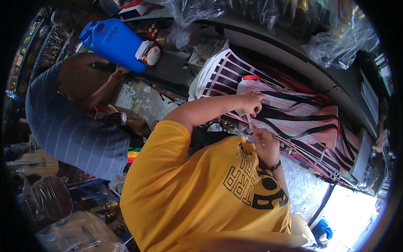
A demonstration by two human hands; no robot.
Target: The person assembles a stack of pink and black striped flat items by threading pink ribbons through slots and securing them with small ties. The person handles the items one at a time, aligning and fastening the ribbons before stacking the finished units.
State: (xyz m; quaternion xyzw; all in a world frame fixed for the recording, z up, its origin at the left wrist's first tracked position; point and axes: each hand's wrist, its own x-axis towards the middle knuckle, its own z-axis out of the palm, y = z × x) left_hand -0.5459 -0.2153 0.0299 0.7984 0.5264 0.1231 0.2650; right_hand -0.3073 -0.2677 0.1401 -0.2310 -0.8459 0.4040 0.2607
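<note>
Both my hands are at the front edge of a pile of pink and black striped bands (289,113). My left hand (252,104) has its fingers curled over the near left part of the pile, closed round the upper end of a narrow pale strip (249,122). Just below it, my right hand (265,147), with a dark band at the wrist, is raised near the strip's lower end. The thumb and fingers of this hand look bent toward the strip, but its grip is partly hidden. Loose black straps (285,126) lie across the striped bands, and a small red piece (252,77) sits behind my left hand.
On the left, another person in a striped grey shirt (75,126) bends forward. A blue plastic jerrycan (121,44) stands on the shelf beyond. Clear plastic bags (340,42) hang at upper right. Plastic-wrapped guitar-like bodies (79,231) lie at lower left.
</note>
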